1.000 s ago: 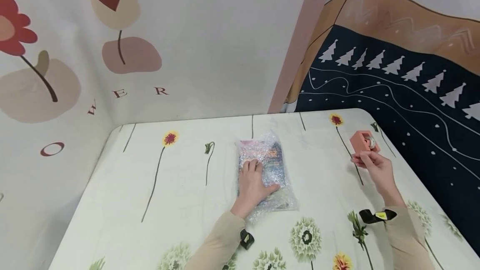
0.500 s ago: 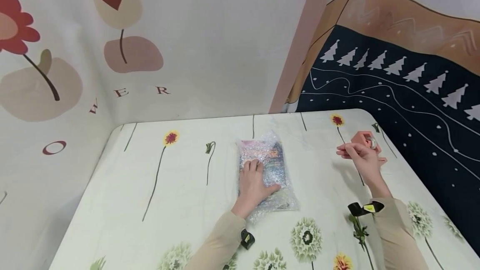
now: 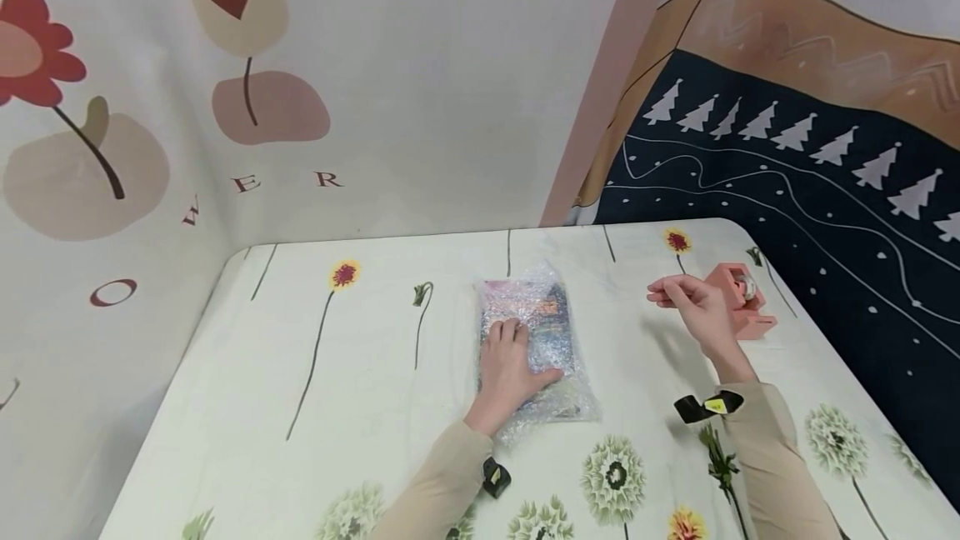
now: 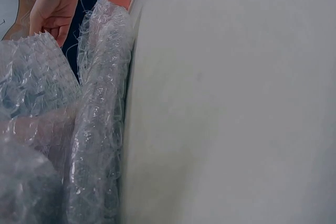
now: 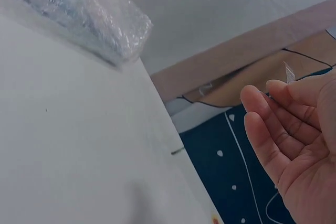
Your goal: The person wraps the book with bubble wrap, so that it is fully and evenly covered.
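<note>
A flat, colourful item wrapped in bubble wrap [image 3: 553,336] lies on the table, its print showing through the clear bubbles. My left hand [image 3: 504,369] rests on it with the thumb spread to the right; in the left wrist view the bubble wrap [image 4: 100,114] hides most of that hand. Above the table on the right, my right hand [image 3: 701,311] pinches a small clear piece of tape [image 5: 289,73] between thumb and forefinger, the other fingers loosely bent. Just behind that hand stands a pink tape dispenser [image 3: 753,325] with a roll in it.
A white cloth with printed flowers covers the table [image 3: 375,407]. Behind it hangs a pale curtain [image 3: 435,107] with printed flowers and letters. A dark cloth with white trees [image 3: 810,190] hangs beyond the right edge.
My right hand has moved left, away from the tape dispenser, with the piece of tape. The left hand stays on the bubble-wrapped item.
</note>
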`<state>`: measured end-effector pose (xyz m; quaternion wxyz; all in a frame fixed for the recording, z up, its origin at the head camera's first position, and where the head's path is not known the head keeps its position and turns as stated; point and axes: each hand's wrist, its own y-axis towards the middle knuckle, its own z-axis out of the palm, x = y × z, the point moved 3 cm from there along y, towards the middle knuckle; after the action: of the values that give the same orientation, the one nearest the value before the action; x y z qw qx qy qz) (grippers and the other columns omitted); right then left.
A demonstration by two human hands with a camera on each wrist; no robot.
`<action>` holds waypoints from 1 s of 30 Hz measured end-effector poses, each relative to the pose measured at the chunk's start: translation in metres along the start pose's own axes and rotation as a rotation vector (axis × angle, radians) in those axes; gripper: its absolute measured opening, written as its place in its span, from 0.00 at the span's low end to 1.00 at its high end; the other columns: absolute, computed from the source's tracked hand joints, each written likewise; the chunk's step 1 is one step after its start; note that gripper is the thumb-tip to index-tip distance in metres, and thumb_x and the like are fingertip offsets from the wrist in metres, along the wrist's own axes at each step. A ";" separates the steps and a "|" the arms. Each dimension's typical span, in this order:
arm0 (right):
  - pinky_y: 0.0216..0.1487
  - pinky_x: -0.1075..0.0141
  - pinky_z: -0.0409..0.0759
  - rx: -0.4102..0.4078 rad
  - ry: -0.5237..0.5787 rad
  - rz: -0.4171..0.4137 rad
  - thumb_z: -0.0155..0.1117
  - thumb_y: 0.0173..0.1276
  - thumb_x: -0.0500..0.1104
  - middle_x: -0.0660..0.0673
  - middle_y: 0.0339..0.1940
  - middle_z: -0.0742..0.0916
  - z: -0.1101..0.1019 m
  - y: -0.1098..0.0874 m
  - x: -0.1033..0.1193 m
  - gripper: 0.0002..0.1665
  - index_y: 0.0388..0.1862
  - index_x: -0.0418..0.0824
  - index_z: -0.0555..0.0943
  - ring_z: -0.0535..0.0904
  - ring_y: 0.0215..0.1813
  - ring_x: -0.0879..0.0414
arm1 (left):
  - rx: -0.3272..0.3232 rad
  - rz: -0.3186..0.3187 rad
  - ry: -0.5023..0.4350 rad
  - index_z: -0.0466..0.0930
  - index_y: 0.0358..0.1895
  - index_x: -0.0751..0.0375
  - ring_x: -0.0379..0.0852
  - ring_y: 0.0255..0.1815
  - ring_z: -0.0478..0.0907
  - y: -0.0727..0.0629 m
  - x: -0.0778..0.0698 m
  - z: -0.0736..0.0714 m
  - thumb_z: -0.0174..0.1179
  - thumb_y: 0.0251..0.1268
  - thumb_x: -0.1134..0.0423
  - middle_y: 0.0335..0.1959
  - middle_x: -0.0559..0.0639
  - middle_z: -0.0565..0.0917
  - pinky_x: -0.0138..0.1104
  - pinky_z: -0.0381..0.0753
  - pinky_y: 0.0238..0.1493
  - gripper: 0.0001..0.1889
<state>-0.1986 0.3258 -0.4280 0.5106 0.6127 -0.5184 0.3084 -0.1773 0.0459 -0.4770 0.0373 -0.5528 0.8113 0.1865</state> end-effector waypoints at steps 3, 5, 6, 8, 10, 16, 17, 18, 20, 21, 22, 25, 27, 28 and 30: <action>0.39 0.76 0.79 0.014 0.012 -0.009 0.51 0.73 0.38 0.57 0.33 0.86 0.007 0.003 0.002 0.17 0.42 0.21 0.77 0.82 0.35 0.67 | 0.005 0.000 0.003 0.78 0.49 0.63 0.51 0.52 0.65 0.000 0.000 0.000 0.65 0.39 0.30 0.51 0.53 0.72 0.41 0.72 0.50 0.41; 0.39 0.75 0.80 0.021 0.023 -0.023 0.51 0.72 0.37 0.55 0.33 0.86 0.012 0.005 0.003 0.17 0.41 0.21 0.77 0.83 0.35 0.66 | 0.008 0.000 0.004 0.78 0.49 0.63 0.51 0.52 0.65 0.000 0.000 0.000 0.65 0.39 0.30 0.51 0.53 0.72 0.41 0.72 0.49 0.41; 0.38 0.75 0.80 0.026 0.027 -0.030 0.51 0.72 0.37 0.55 0.32 0.86 0.014 0.007 0.003 0.16 0.40 0.21 0.77 0.83 0.35 0.66 | 0.009 -0.001 0.003 0.78 0.49 0.63 0.51 0.53 0.65 0.000 0.000 0.000 0.65 0.39 0.30 0.51 0.53 0.72 0.41 0.72 0.49 0.41; 0.38 0.75 0.80 0.038 0.035 -0.040 0.51 0.72 0.36 0.54 0.32 0.86 0.019 0.009 0.004 0.16 0.40 0.20 0.77 0.83 0.34 0.65 | 0.010 -0.001 0.002 0.78 0.49 0.63 0.51 0.53 0.65 0.000 0.000 0.000 0.65 0.39 0.30 0.51 0.53 0.72 0.41 0.73 0.49 0.41; 0.39 0.75 0.80 0.047 0.034 -0.045 0.51 0.72 0.36 0.53 0.32 0.86 0.023 0.011 0.005 0.16 0.40 0.20 0.77 0.83 0.34 0.66 | 0.011 0.000 -0.001 0.78 0.49 0.63 0.51 0.53 0.65 0.000 0.000 0.000 0.65 0.39 0.30 0.51 0.53 0.72 0.41 0.73 0.49 0.41; 0.38 0.75 0.80 0.074 0.036 -0.059 0.52 0.71 0.33 0.42 0.32 0.87 0.040 0.016 0.018 0.13 0.39 0.20 0.78 0.82 0.34 0.65 | 0.001 0.002 -0.012 0.77 0.48 0.62 0.51 0.52 0.66 0.000 0.000 0.001 0.66 0.38 0.30 0.51 0.53 0.72 0.41 0.72 0.50 0.41; 0.38 0.75 0.80 0.082 0.034 -0.061 0.51 0.71 0.32 0.37 0.32 0.86 0.044 0.016 0.023 0.12 0.39 0.20 0.78 0.82 0.33 0.65 | 0.000 0.002 -0.012 0.77 0.48 0.62 0.51 0.52 0.66 0.000 0.000 0.001 0.66 0.38 0.30 0.51 0.53 0.72 0.41 0.72 0.50 0.41; 0.37 0.74 0.80 0.089 0.036 -0.068 0.51 0.70 0.31 0.33 0.33 0.85 0.048 0.016 0.027 0.12 0.38 0.20 0.78 0.82 0.33 0.65 | -0.001 0.002 -0.012 0.77 0.48 0.63 0.51 0.52 0.66 0.000 0.001 0.001 0.66 0.38 0.30 0.51 0.53 0.72 0.41 0.73 0.50 0.41; 0.37 0.74 0.80 0.110 0.035 -0.073 0.50 0.70 0.29 0.26 0.34 0.83 0.055 0.016 0.037 0.11 0.38 0.19 0.78 0.83 0.33 0.65 | 0.000 0.000 -0.012 0.77 0.48 0.63 0.51 0.52 0.66 0.000 0.001 0.001 0.66 0.38 0.30 0.51 0.54 0.72 0.41 0.73 0.50 0.42; 0.37 0.74 0.80 0.121 0.030 -0.073 0.50 0.70 0.28 0.24 0.34 0.82 0.059 0.016 0.042 0.11 0.37 0.19 0.78 0.83 0.33 0.65 | 0.000 0.000 -0.014 0.77 0.48 0.63 0.51 0.53 0.66 0.000 0.001 0.001 0.66 0.38 0.30 0.51 0.54 0.73 0.41 0.73 0.50 0.42; 0.37 0.73 0.81 0.132 0.033 -0.068 0.50 0.70 0.29 0.23 0.34 0.81 0.063 0.016 0.043 0.11 0.37 0.19 0.78 0.83 0.33 0.64 | 0.000 0.000 -0.016 0.77 0.48 0.63 0.51 0.53 0.66 0.000 0.001 0.001 0.66 0.38 0.30 0.52 0.54 0.73 0.41 0.73 0.50 0.42; 0.37 0.73 0.81 0.170 0.035 -0.069 0.51 0.69 0.28 0.24 0.34 0.82 0.073 0.016 0.047 0.10 0.37 0.20 0.78 0.83 0.33 0.63 | -0.003 -0.002 -0.023 0.77 0.49 0.64 0.51 0.53 0.66 0.000 0.001 0.000 0.66 0.37 0.30 0.52 0.54 0.73 0.41 0.72 0.51 0.43; 0.37 0.72 0.81 0.200 0.034 -0.085 0.51 0.69 0.27 0.24 0.34 0.82 0.080 0.016 0.048 0.10 0.37 0.20 0.78 0.83 0.33 0.62 | -0.005 -0.003 -0.025 0.76 0.50 0.64 0.51 0.53 0.66 0.000 0.001 0.000 0.66 0.37 0.30 0.52 0.55 0.73 0.41 0.72 0.51 0.44; 0.37 0.72 0.81 0.215 0.037 -0.088 0.51 0.69 0.27 0.24 0.34 0.82 0.083 0.016 0.048 0.10 0.36 0.20 0.78 0.83 0.33 0.61 | -0.006 -0.004 -0.026 0.76 0.51 0.65 0.52 0.53 0.66 0.000 0.001 0.001 0.66 0.37 0.30 0.52 0.55 0.73 0.41 0.72 0.52 0.44; 0.37 0.72 0.81 0.244 0.033 -0.096 0.51 0.68 0.26 0.24 0.33 0.82 0.090 0.014 0.048 0.09 0.36 0.20 0.78 0.83 0.32 0.61 | -0.007 -0.007 -0.031 0.75 0.52 0.66 0.52 0.53 0.66 0.000 0.001 0.001 0.66 0.37 0.30 0.52 0.55 0.73 0.41 0.72 0.52 0.46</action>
<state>-0.2126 0.2258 -0.4058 0.4547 0.6894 -0.4386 0.3543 -0.1782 0.0451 -0.4781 0.0485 -0.5528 0.8081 0.1976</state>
